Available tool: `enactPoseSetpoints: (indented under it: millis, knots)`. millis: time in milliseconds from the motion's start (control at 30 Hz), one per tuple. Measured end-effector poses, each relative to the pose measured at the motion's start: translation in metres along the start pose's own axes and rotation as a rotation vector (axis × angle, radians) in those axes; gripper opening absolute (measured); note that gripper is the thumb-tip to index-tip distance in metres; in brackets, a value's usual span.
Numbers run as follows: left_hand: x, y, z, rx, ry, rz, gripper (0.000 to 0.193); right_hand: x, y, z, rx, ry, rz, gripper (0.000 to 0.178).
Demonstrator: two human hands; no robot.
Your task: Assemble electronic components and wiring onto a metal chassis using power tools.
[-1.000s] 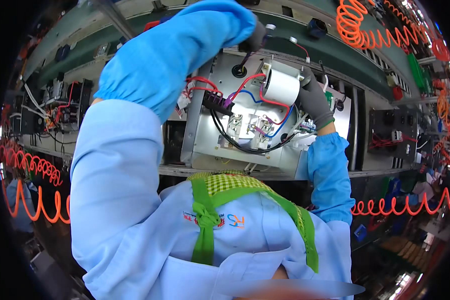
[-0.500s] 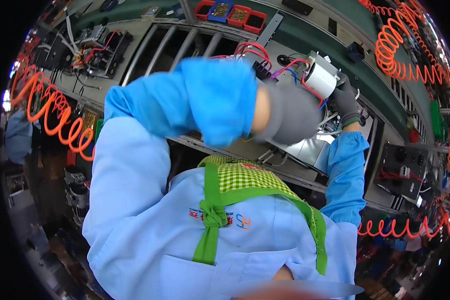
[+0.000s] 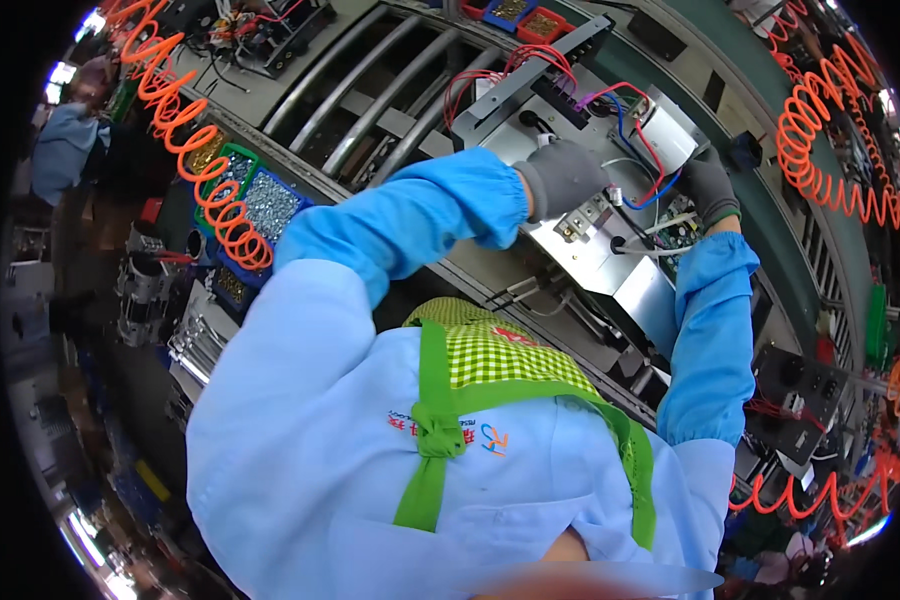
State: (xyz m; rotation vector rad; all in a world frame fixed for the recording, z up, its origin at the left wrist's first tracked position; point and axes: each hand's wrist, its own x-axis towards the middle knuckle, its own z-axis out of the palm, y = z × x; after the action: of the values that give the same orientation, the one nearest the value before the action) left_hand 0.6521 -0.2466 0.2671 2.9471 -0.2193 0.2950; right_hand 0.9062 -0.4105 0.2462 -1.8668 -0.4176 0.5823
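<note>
A metal chassis [image 3: 582,250] lies on the bench in front of me, with wires and a green circuit board [image 3: 682,234] inside it. My left hand [image 3: 565,180], in a grey glove, is over the chassis with its fingers curled closed; what they hold, if anything, is hidden. At the far right of the chassis is a white cylindrical part [image 3: 670,138]. My gloved right hand [image 3: 710,190] grips its right end, with some fingers out of sight. Red and blue wires [image 3: 642,135] run between this part and a black terminal block [image 3: 562,104].
A long grey bracket [image 3: 530,82] spans the far left of the chassis. Metal rollers [image 3: 370,112] lie farther left. Blue [image 3: 272,203] and green bins [image 3: 236,163] hold small hardware. Orange coiled hoses hang left [image 3: 178,125] and right [image 3: 798,140]. A black box [image 3: 795,400] stands at right.
My left hand has moved back from in front of the white cylindrical part, uncovering wires and the chassis interior. My right hand stays at that part. The whole view has shifted, showing more bins at left.
</note>
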Motion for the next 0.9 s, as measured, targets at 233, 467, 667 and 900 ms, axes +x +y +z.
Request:
enactPoseSetpoints:
  millis: [233,467,667,900]
  knots:
    - [0.020,-0.003,0.009,0.010,-0.059,0.030,0.029,-0.011,-0.010,-0.003,-0.393,-0.035,-0.041,0.031]
    - [0.026,-0.008,0.015,-0.062,0.029,-0.063,0.037,-0.088,-0.046,-0.002,-0.890,-0.204,-0.354,0.030]
    - [0.035,-0.003,0.008,-0.118,0.094,-0.199,0.027,-0.160,-0.056,-0.015,-1.088,-0.468,-0.530,0.030]
    - [0.047,-0.008,0.005,-0.143,-0.094,-0.098,0.018,-0.168,-0.047,0.006,-0.763,-0.323,-0.534,0.030]
